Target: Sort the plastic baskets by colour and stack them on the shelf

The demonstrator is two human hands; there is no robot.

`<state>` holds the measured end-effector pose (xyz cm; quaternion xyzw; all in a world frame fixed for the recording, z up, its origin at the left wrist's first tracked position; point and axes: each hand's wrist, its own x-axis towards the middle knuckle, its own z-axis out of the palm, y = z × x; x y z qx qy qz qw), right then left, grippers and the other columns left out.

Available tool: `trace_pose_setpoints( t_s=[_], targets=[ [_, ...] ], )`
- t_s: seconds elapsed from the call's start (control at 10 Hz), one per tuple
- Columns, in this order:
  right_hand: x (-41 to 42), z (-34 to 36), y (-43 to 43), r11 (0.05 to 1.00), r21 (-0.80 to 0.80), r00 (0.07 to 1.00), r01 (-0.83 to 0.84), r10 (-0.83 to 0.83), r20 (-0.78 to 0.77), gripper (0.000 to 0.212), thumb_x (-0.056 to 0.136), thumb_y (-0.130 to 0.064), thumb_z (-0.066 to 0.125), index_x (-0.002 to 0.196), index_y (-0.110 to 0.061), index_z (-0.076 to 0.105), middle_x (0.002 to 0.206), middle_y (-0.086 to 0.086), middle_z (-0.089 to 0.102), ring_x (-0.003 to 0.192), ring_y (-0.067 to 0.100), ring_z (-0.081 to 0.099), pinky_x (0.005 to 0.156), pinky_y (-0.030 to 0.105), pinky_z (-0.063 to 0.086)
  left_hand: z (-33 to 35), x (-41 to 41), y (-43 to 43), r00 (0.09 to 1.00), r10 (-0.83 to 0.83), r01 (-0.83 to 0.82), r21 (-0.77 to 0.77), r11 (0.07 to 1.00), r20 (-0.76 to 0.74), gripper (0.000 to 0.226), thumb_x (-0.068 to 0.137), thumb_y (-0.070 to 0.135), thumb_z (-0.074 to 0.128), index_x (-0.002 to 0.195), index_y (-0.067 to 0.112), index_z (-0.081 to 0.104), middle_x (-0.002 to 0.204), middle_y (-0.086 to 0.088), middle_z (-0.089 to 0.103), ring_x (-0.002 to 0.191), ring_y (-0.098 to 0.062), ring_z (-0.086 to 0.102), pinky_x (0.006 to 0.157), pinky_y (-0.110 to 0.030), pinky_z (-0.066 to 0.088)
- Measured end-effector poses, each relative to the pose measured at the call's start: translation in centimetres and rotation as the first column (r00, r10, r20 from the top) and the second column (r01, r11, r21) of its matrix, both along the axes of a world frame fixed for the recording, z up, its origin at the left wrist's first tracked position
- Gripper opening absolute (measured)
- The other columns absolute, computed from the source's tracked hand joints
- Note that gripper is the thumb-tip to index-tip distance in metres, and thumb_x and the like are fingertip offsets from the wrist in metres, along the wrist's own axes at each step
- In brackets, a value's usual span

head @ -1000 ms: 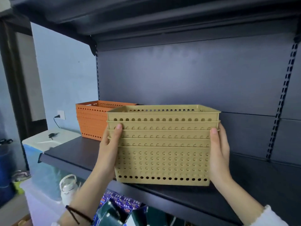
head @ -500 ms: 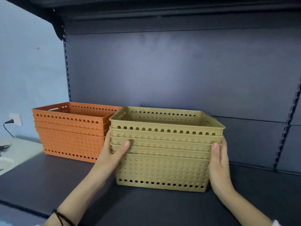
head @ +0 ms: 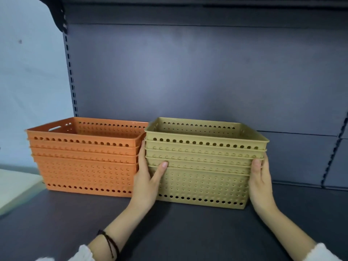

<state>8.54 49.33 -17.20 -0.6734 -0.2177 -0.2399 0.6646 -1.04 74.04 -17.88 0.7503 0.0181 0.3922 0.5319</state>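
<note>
Nested olive baskets (head: 203, 166) on dark shelf (head: 169, 232), touching nested orange baskets (head: 84, 159). Clasped between left hand (head: 146, 179) and right hand (head: 260, 181), fingers spread flat against end walls. Nothing visible inside top baskets.

Both forearms extended forward; left hand (head: 146, 178) and right hand (head: 260, 182) upright, palms facing inward, thumbs forward, each pressed flat against something between them.
</note>
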Motion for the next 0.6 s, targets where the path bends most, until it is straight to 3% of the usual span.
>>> trace_pose_setpoints(
  t_s=[0.1,0.2,0.3,0.4,0.5,0.6],
  targets=[
    [-0.6,0.1,0.1,0.999,-0.01,0.998,0.045,-0.045,-0.032,0.052,0.095,-0.044,0.029,0.139,-0.017,0.038,0.116,-0.021,0.054,0.097,-0.023,0.051,0.076,-0.002,0.037,-0.2,-0.2,0.1,0.999,-0.037,0.037,0.002,0.999,-0.006,0.08,0.095,0.028,0.055,0.154,0.035,0.002,0.132,0.039,0.032,0.115,0.03,0.036,0.094,0.006,0.024],
    [-1.3,0.2,0.4,0.995,0.003,0.99,0.102,-0.101,-0.095,0.051,0.095,-0.05,0.03,0.134,-0.021,0.043,0.117,-0.014,0.058,0.098,-0.017,0.053,0.082,0.007,0.04,-0.3,-0.6,0.5,0.993,-0.114,0.114,0.004,0.993,-0.026,0.079,0.097,0.028,0.051,0.153,0.037,-0.005,0.134,0.041,0.027,0.118,0.031,0.032,0.094,0.008,0.02],
    [-2.2,0.4,0.5,0.989,-0.004,0.976,0.148,-0.146,-0.16,0.047,0.096,-0.052,0.03,0.13,-0.024,0.048,0.119,-0.009,0.058,0.103,-0.006,0.052,0.093,0.027,0.04,-0.4,-1.3,1.4,0.98,-0.189,0.191,0.034,0.981,-0.059,0.073,0.101,0.021,0.045,0.152,0.036,-0.004,0.132,0.043,0.025,0.112,0.04,0.024,0.093,0.009,0.018],
    [-3.6,1.1,0.6,0.98,-0.035,0.96,0.198,-0.201,-0.197,0.04,0.097,-0.049,0.034,0.127,-0.027,0.051,0.115,-0.012,0.058,0.107,0.008,0.054,0.097,0.034,0.04,-0.2,-2.7,2.6,0.961,-0.246,0.254,0.056,0.966,-0.123,0.064,0.103,0.018,0.04,0.152,0.042,0.006,0.133,0.043,0.03,0.121,0.027,0.033,0.107,-0.009,0.023],
    [-5.4,1.2,0.7,0.972,-0.057,0.944,0.228,-0.235,-0.233,0.041,0.096,-0.048,0.042,0.134,-0.034,0.047,0.122,-0.012,0.057,0.114,0.011,0.053,0.099,0.037,0.042,-0.2,-5.0,3.6,0.926,-0.31,0.312,-0.024,0.95,-0.214,0.058,0.102,0.021,0.042,0.147,0.05,0.02,0.137,0.03,0.043,0.129,0.0,0.045,0.114,-0.037,0.032],
    [-7.4,1.1,0.5,0.967,-0.024,0.926,0.254,-0.251,-0.282,0.051,0.094,-0.047,0.047,0.142,-0.031,0.038,0.138,-0.007,0.05,0.126,0.016,0.047,0.105,0.039,0.038,0.3,-8.7,4.7,0.928,-0.293,0.293,-0.035,0.955,-0.23,0.045,0.101,0.021,0.047,0.135,0.05,0.039,0.132,0.02,0.053,0.123,-0.006,0.053,0.107,-0.038,0.042]
  ],
)
